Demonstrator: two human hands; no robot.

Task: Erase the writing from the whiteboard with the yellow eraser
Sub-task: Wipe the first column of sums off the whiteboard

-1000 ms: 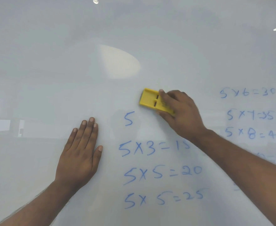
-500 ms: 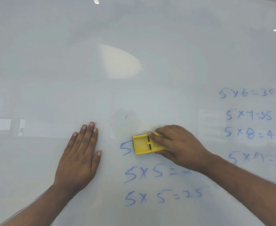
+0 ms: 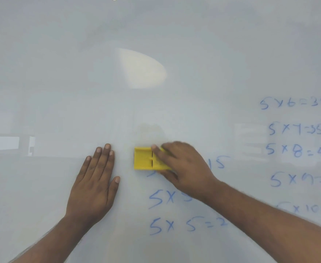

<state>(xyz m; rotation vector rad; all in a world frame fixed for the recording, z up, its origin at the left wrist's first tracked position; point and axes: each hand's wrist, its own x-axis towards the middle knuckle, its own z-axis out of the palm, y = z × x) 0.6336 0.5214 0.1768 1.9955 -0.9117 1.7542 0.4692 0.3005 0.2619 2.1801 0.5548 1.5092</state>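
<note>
A white whiteboard (image 3: 155, 54) fills the view. My right hand (image 3: 184, 168) presses the yellow eraser (image 3: 143, 158) flat against the board, just right of my left hand (image 3: 95, 183). My left hand lies flat on the board, fingers together, holding nothing. Blue writing (image 3: 171, 226) runs in rows below the eraser; my right hand and forearm hide parts of the rows. To the right of my hand the digits "15" (image 3: 220, 164) still show. A second column of blue writing (image 3: 296, 130) stands at the right.
The board's upper and left areas carry no writing. Bright reflections of ceiling lights (image 3: 142, 69) show on the glossy surface, and a pale window reflection (image 3: 2, 143) sits at the left edge.
My right hand carried the eraser from the upper middle down and left across the column; the lone "5" and most of "5x3=15" are gone. My left hand has stayed in place.
</note>
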